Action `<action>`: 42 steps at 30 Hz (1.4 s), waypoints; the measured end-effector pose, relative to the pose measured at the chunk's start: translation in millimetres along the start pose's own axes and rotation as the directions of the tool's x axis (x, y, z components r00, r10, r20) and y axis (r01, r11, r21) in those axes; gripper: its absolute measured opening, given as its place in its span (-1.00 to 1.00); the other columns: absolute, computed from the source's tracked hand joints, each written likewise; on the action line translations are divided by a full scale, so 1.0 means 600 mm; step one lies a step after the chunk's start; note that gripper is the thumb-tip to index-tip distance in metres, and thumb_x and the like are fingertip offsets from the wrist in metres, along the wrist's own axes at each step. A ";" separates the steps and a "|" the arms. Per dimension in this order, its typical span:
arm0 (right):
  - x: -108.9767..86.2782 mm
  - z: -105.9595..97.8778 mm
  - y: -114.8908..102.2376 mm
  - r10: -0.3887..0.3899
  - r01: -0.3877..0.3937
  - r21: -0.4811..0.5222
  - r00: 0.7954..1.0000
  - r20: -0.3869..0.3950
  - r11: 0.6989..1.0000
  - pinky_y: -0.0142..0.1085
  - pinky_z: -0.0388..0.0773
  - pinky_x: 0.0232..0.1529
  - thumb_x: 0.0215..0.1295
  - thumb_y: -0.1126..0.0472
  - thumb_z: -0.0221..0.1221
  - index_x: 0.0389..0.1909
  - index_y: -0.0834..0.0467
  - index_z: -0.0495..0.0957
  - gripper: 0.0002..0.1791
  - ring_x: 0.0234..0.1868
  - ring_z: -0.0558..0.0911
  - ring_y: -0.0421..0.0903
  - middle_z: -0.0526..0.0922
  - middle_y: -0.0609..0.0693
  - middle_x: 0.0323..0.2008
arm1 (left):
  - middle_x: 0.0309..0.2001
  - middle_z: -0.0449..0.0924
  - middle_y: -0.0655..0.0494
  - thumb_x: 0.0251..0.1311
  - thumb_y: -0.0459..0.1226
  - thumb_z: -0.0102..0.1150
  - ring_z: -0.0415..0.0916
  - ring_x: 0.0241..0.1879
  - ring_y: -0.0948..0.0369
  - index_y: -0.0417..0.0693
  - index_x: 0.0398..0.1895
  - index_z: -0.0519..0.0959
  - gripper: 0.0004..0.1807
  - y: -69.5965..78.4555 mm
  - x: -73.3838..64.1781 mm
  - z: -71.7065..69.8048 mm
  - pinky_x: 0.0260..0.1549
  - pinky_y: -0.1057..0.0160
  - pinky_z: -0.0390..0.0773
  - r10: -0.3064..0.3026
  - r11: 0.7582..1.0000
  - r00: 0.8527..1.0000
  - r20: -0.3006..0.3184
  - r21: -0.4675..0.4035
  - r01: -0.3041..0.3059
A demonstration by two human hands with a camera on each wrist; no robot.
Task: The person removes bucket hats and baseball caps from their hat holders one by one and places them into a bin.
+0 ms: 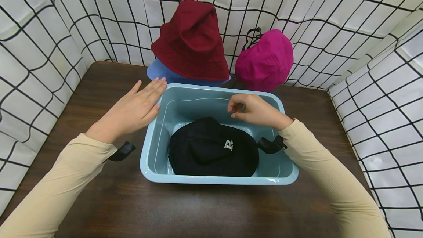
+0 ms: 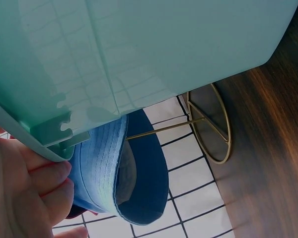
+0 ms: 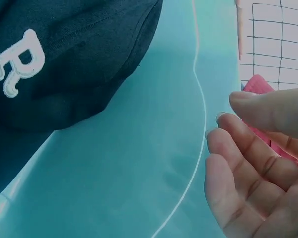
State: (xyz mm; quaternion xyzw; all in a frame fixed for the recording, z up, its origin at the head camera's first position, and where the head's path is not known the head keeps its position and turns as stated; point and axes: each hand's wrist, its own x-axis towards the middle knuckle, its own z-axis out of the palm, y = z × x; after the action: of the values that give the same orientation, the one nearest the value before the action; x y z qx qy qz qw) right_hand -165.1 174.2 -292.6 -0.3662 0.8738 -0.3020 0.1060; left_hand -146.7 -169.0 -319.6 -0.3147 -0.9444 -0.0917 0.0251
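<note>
A light blue plastic tub (image 1: 218, 180) stands on the dark wooden table, and a black cap (image 1: 201, 150) with a white letter R lies inside it. My left hand (image 1: 132, 111) is at the tub's left rim, its fingers straight and together. From the left wrist view, the fingers of that hand (image 2: 25, 193) touch the rim's edge. Over the tub's back right part hovers my right hand (image 1: 256, 109), fingers loosely bent and holding nothing. The right wrist view has this hand (image 3: 263, 183) beside the tub's inner wall, apart from the cap.
Behind the tub, a dark red bucket hat (image 1: 195, 39) sits over a blue hat (image 1: 185, 76). To their right is a magenta cap (image 1: 267, 60). A brass-coloured wire stand (image 2: 203, 119) supports the blue hat. White cloth with black grid lines (image 1: 115, 6) surrounds the table.
</note>
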 end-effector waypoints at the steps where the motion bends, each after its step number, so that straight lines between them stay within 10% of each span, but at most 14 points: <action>1: -0.001 -0.001 0.000 0.007 -0.007 0.000 1.000 -0.002 1.000 -0.29 0.54 -0.31 0.13 0.38 0.27 -0.30 0.17 0.55 -0.86 -0.33 0.55 -0.16 0.59 -0.06 -0.36 | 0.45 -0.06 -0.16 0.35 -0.11 -0.17 -0.17 0.45 -0.03 -0.27 0.44 0.00 -0.31 0.000 0.000 0.000 0.34 -0.15 -0.20 -0.001 1.000 1.000 0.001 0.000 0.001; 42: -0.041 -0.060 0.019 0.146 -0.144 0.024 0.977 -0.155 0.989 -0.23 0.54 -0.31 0.15 0.37 0.27 -0.24 0.27 0.55 -0.83 -0.27 0.58 -0.10 0.62 0.01 -0.34 | 0.45 -0.06 -0.15 0.35 -0.12 -0.17 -0.17 0.45 -0.02 -0.28 0.44 0.01 -0.32 -0.001 0.001 0.001 0.34 -0.16 -0.17 0.003 1.000 1.000 -0.006 0.008 -0.003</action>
State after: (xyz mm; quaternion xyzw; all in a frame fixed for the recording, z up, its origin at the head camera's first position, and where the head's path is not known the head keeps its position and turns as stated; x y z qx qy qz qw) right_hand -169.0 213.8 -271.4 -0.2762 0.9017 -0.3270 0.0613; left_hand -147.4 -168.8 -320.1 -0.3159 -0.9442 -0.0886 0.0293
